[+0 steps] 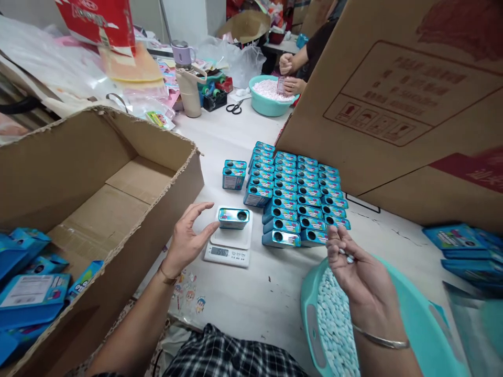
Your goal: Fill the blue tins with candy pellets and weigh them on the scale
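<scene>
A small blue tin [233,218] with a round dark hole in its top stands upright on a white digital scale [228,255], whose display shows digits. My left hand [190,234] is open just left of the tin, thumb and fingers apart, the thumb tip close to its side; I cannot tell if it touches. My right hand [359,269], palm up with curled fingers, holds a few pale blue candies [346,255]. Beneath it is a turquoise basin [312,335] with many similar candies [336,319], partly hidden by my forearm.
Rows of blue tins [286,201] stand right of the scale, two more tins [234,178] behind it. A cardboard box [165,209] with blue packages is at left; a large carton [385,120] rises at right. Across the table, another person's hands [293,84] work over a basin [271,108].
</scene>
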A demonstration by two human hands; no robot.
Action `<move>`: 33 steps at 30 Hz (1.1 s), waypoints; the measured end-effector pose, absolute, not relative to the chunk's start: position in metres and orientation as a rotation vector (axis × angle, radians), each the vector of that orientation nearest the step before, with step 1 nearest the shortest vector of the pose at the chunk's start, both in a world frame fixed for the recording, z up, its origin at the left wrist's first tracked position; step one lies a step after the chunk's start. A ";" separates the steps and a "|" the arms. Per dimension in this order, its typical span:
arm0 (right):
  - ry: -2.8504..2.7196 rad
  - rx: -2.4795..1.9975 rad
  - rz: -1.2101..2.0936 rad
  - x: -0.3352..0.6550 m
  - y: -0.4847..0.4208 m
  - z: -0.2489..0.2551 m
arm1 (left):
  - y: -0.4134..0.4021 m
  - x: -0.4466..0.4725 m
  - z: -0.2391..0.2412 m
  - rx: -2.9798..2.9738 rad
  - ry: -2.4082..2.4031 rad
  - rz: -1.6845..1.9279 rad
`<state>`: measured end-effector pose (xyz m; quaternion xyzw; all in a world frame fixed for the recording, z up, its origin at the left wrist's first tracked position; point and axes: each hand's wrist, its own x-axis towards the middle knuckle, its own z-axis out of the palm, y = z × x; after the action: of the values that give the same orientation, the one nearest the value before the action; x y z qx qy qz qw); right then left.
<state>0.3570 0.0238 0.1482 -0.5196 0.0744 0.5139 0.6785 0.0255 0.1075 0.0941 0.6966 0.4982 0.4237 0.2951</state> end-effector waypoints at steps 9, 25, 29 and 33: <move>-0.497 -1.183 1.504 0.318 0.049 0.141 | 0.110 0.034 0.096 1.990 1.279 0.975; -0.761 -1.269 1.490 0.323 0.046 0.145 | 0.163 0.051 0.075 1.940 1.794 0.985; -0.707 -1.262 1.484 0.335 0.034 0.141 | 0.193 0.057 0.064 1.805 1.860 1.081; -0.683 -1.267 1.483 0.340 0.025 0.139 | 0.205 0.075 0.047 1.707 1.818 1.166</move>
<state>0.3403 0.0251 0.1391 -0.5267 -0.2838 0.6164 0.5120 0.0746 0.2045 0.0468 0.6083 0.6480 0.4156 0.1932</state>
